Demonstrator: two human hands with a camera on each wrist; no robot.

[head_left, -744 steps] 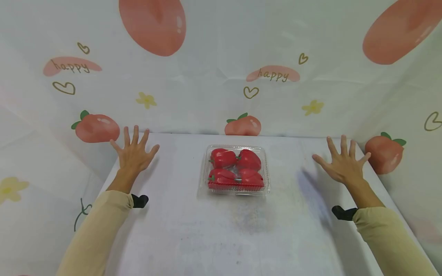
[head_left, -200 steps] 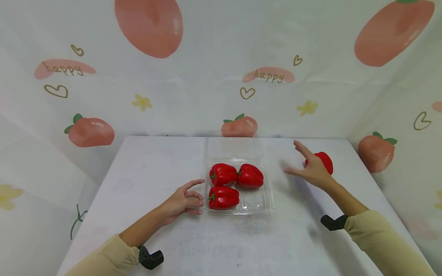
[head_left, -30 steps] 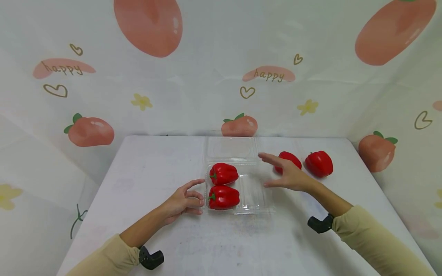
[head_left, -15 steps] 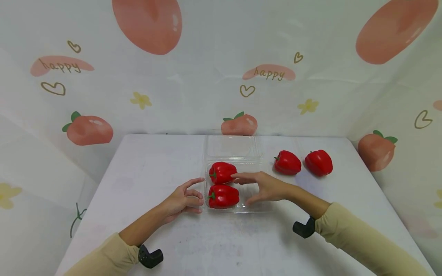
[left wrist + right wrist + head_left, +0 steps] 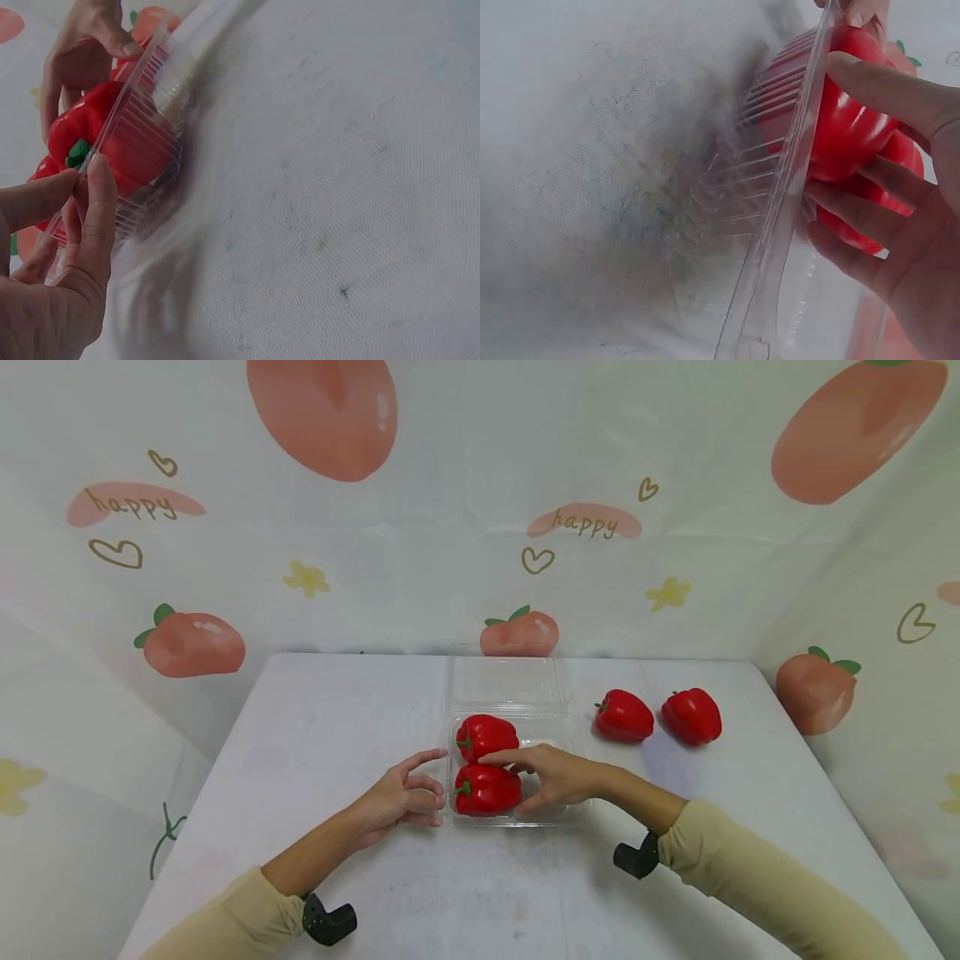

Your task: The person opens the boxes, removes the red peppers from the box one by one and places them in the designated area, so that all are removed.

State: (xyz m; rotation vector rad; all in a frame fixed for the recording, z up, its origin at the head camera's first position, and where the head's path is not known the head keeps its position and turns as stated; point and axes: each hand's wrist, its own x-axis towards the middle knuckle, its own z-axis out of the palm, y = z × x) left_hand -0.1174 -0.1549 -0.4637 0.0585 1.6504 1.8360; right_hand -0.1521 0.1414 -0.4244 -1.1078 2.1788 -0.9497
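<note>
A clear plastic clamshell box [image 5: 551,814] stands with its lid [image 5: 506,681] folded back. Inside, on its left half, lie a rear red bell pepper [image 5: 486,735] and a front red bell pepper [image 5: 487,792], green stems to the left. My left hand [image 5: 393,806] pinches the box's left rim between thumb and fingers, as the left wrist view shows. My right hand [image 5: 558,777] curves around the front pepper [image 5: 851,120], fingers on its far side and thumb at its near right end; part of the pepper is hidden behind the fingers in the right wrist view.
To the right of the box, on the white table [image 5: 360,710], lie two more red bell peppers, one nearer [image 5: 624,716] and one farther right [image 5: 692,717]. A printed cloth [image 5: 420,527] hangs behind the table's back edge.
Since earlier, the box was opened and two peppers went to the table at the right. In the last second my right hand came left from the second one to the front pepper; the left hand stayed.
</note>
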